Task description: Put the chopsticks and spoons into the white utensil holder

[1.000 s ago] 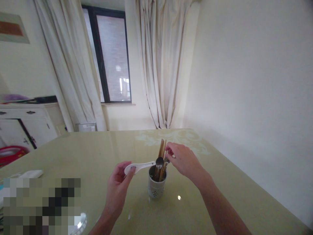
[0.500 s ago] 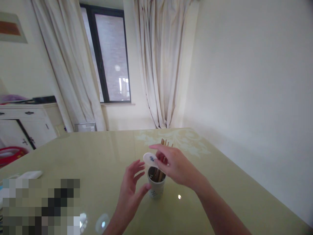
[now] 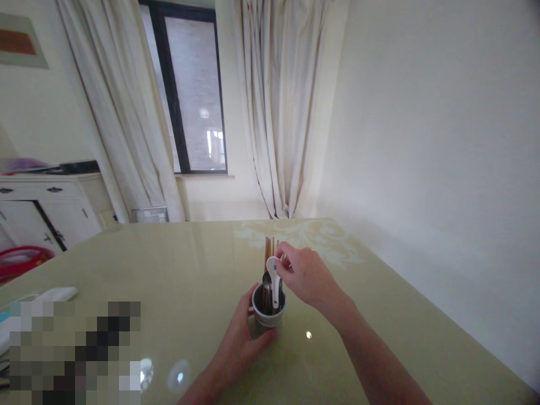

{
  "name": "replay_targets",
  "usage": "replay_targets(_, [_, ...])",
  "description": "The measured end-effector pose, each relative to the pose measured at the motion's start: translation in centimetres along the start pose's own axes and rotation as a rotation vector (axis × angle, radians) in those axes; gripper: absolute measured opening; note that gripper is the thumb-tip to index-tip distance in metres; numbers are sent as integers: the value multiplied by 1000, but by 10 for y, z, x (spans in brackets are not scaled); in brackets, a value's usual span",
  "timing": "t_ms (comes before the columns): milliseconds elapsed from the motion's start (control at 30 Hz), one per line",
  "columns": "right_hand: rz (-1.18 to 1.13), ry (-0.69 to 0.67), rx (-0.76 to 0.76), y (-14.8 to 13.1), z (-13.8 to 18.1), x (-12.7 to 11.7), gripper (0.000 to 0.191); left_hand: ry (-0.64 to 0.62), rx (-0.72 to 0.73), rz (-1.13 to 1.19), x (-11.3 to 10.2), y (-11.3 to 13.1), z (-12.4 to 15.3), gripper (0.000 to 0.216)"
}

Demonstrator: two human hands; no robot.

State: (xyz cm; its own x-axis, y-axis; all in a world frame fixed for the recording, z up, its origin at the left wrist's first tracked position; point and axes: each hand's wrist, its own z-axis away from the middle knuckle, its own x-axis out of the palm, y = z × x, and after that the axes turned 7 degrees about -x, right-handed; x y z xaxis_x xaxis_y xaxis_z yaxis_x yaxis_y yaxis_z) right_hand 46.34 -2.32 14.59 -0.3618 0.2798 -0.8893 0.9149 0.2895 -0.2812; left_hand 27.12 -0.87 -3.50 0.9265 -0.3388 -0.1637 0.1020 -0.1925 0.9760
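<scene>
- A pale room is showing cream curtains [image 3: 270, 107] hanging either side of a dark-framed window [image 3: 192, 93], with a white cabinet [image 3: 46, 214] standing off to the left.
- A glossy green surface [image 3: 169, 270] is filling the lower half of the view and is carrying a white utensil holder [image 3: 269, 315] near its middle.
- The left hand [image 3: 240, 343], which was pinching the white spoon level a second ago and then hanging open beside the holder, is now wrapping around the holder's near side and steadying it.
- The right hand [image 3: 306, 275], which was fingering the sticks before, is now pinching the white spoon [image 3: 274, 279] near its top, just above the holder's rim.
- So the spoon is passing from left hand to right and is going from lying flat to standing; I judge it is nearly seated in the holder.
- Its long axis is running almost upright, the rounded bowl pointing up and the handle pointing down into the holder.
- Brown chopsticks [image 3: 269, 250] and a metal spoon [image 3: 266, 281] are standing beside it, close against it.
</scene>
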Motion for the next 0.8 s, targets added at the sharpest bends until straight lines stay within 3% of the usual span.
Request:
replay_targets(367, [221,-258,49,-2,4,4,10,47,25,-15,4,-8,0,89])
replay_targets(633, [217,-292,13,2,5,4,13,46,42,-35,5,5,2,82])
replay_targets(800, [189,-284,17,2,4,5,13,37,49,-22,6,-1,0,86])
